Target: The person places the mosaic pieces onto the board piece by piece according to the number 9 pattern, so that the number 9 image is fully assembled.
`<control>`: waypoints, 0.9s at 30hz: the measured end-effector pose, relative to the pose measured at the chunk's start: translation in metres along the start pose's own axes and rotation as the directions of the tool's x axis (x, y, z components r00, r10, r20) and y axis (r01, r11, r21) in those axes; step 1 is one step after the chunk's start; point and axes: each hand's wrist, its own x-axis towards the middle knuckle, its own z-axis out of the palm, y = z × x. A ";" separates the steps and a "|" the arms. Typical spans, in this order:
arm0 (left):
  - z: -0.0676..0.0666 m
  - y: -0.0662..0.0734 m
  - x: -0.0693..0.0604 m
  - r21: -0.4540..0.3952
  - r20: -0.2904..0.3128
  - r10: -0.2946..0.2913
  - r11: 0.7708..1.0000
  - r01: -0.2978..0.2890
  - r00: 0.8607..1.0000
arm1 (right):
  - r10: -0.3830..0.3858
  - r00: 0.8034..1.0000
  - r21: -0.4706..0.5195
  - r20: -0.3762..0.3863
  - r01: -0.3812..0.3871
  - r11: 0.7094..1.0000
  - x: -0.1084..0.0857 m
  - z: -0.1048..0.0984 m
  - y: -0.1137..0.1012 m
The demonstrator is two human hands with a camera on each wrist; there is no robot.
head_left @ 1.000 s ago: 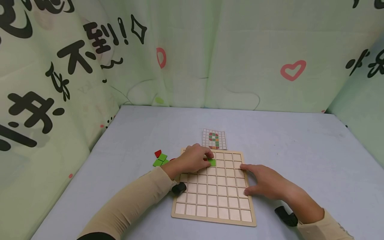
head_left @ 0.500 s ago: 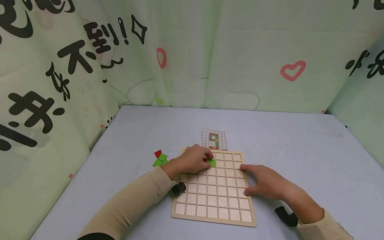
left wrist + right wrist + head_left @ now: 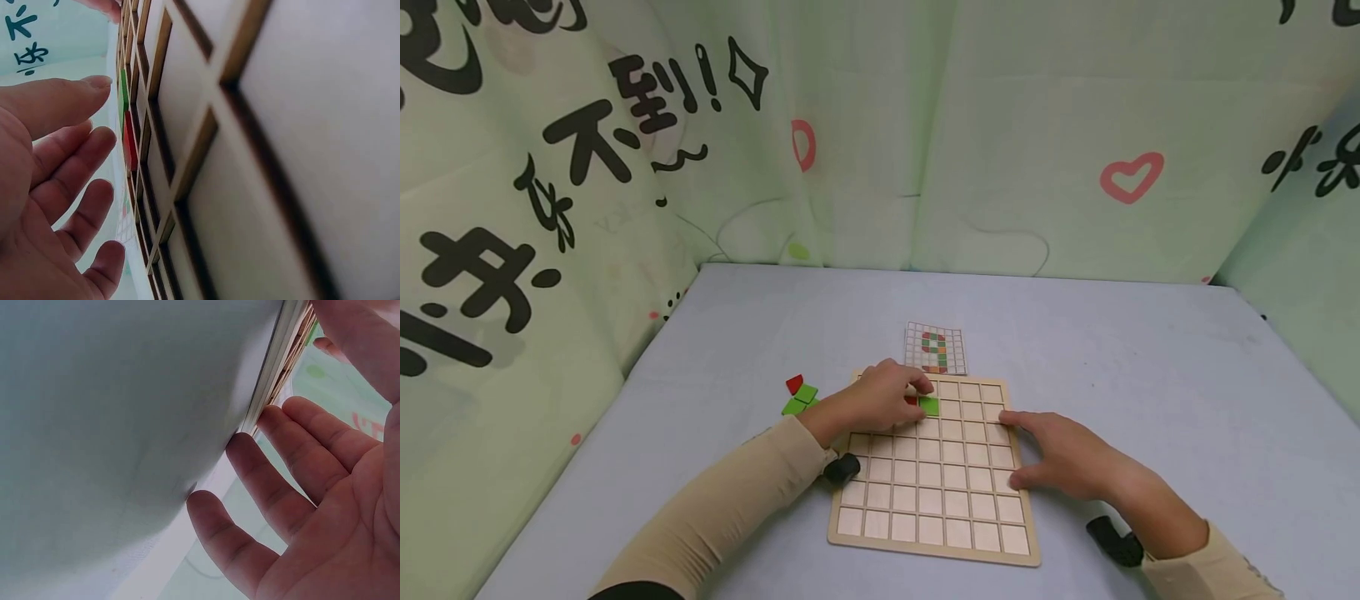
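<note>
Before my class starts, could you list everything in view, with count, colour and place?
Grid board: one, pale wood, on the table
Green tile: one, green, on the board
Red piece: one, red, just left of that tile, partly hidden
Loose green pieces: at least three, green, left of the board
Loose red piece: one, red, beside them
Pattern card: one, white with coloured squares, beyond the board
Table: one, whitish, underneath
Backdrop: pale green, black characters, around the table
Sleeves: two, beige, on both arms
Hands: two; left hand by the green tile, right hand at the board's right edge
</note>
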 end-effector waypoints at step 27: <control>-0.010 -0.013 -0.016 -0.129 -0.038 0.018 0.991 -0.023 0.999 | 0.013 1.000 0.033 0.018 -0.013 0.999 -0.001 -0.003 0.003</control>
